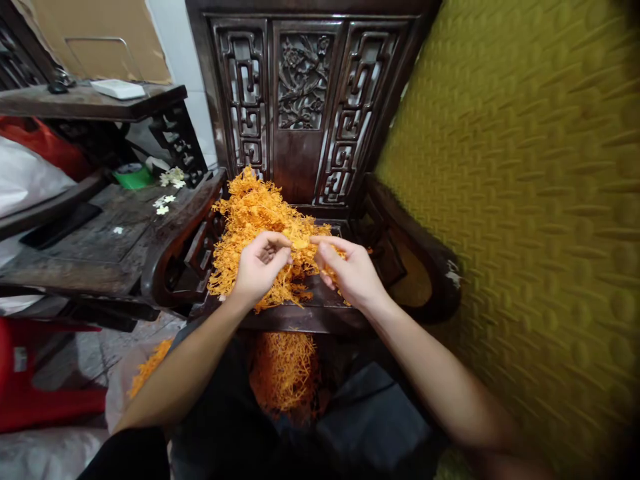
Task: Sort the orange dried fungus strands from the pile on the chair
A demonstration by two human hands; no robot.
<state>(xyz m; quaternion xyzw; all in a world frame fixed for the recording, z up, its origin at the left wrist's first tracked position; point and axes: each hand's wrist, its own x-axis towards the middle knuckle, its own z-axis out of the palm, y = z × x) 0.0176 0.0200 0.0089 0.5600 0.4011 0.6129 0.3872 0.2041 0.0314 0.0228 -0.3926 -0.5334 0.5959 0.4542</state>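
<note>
A heap of orange, finely branched pieces (pixel 255 213), like small plastic sprigs, lies on the seat of a dark carved wooden chair (pixel 310 320). Over the front of this heap, my left hand (pixel 263 263) is closed, thumb and forefinger pinched at the edge of a paler orange piece (pixel 300 241). My right hand (pixel 350 267) pinches at the other side of the same piece, its remaining fingers curled under, with more orange strands beside them. Fine detail of the piece between the fingertips is too small to make out.
Below the seat, a container holds more orange sprigs (pixel 287 373). To the left stands a wooden table (pixel 90 247) with green tape (pixel 133 175) and small pale flowers (pixel 165 203). A red plastic stool (pixel 50 400) is lower left. A yellow textured surface (pixel 540 200) rises close on the right.
</note>
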